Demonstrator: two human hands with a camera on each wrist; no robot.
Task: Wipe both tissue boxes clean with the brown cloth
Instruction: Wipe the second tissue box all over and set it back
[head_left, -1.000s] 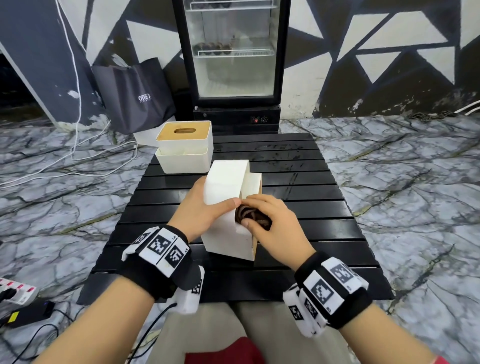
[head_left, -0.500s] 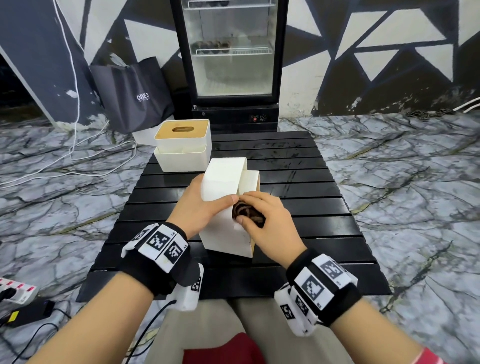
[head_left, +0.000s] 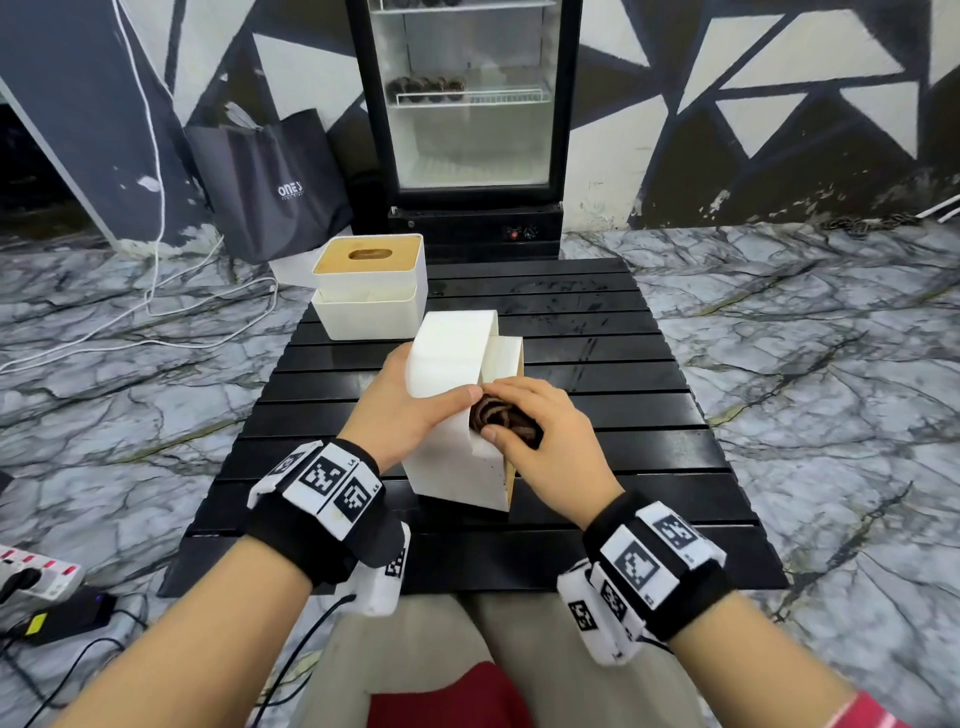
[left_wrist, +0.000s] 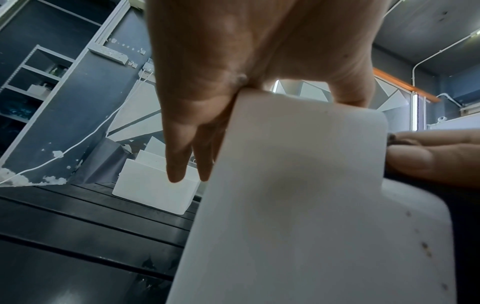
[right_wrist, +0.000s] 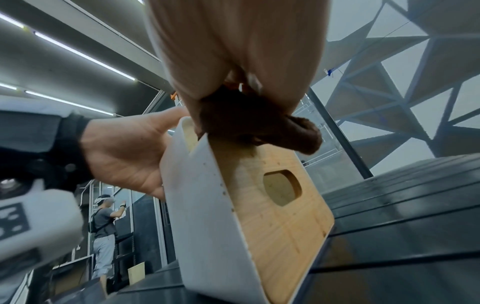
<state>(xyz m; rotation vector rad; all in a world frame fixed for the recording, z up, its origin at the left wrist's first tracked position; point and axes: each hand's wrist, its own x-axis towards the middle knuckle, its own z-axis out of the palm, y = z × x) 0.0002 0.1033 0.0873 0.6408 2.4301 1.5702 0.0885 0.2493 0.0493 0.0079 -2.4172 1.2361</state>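
Observation:
A white tissue box with a wooden slotted lid stands tipped on its side on the black slatted table. My left hand grips this box, fingers down its far side and thumb over the top edge. My right hand holds the bunched brown cloth against the box's upper right edge, by the lid. In the right wrist view the cloth sits on the lid's top corner. The second tissue box stands upright at the table's far left corner.
Behind the table stands a glass-door fridge, and a dark bag leans to its left. White cables trail on the marble floor at left, near a power strip. A person stands far off in the right wrist view.
Between the earlier frames and now my right hand slid the cloth a little along the box's upper edge. My left hand kept its grip and the box stayed tipped in place.

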